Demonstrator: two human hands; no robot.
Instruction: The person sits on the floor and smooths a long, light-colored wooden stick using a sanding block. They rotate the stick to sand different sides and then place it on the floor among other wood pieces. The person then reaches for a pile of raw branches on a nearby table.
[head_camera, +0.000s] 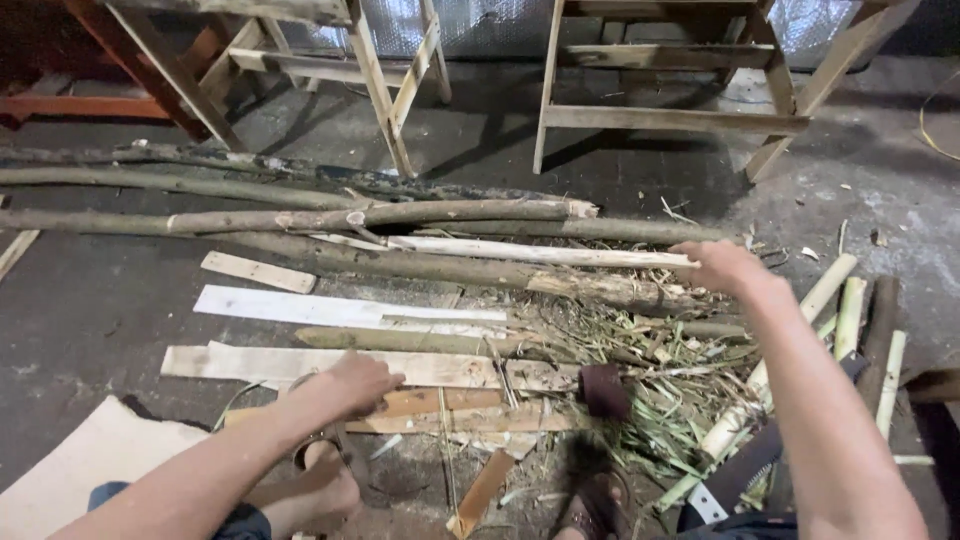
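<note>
Two hands: both are working low over a litter of wood on the concrete floor (100, 310), well apart from each other.
Left hand (358, 383): it is curling down onto the long pale plank (300, 365) lying toward the near side of the floor, fingers bent over the plank's top; whether it is truly gripping or only pressing cannot be told.
Right hand (722, 265): it is reaching far forward, fingers closing at the end of the peeled white pole (540, 252); the fingertips are hidden behind the hand, so a firm clamp cannot be confirmed.
Pole's place: it is lying crosswise among the rough bark-covered branches (300, 217), beyond the flat planks and above a heap of green trimmings (680, 385).
Doing it well: judging from the pose, the person is steadying with the left while drawing with the right, so the pole is best taken square at its end and pulled along its own length, keeping it from snagging in the trimmings.
Watch for: the bare foot (325, 490) and sandalled foot (595, 505) are sitting close to loose offcuts.
Nearby: cut green bamboo lengths (850, 315) are lying to the right, wooden frames (660, 90) are standing at the floor's far edge.
</note>
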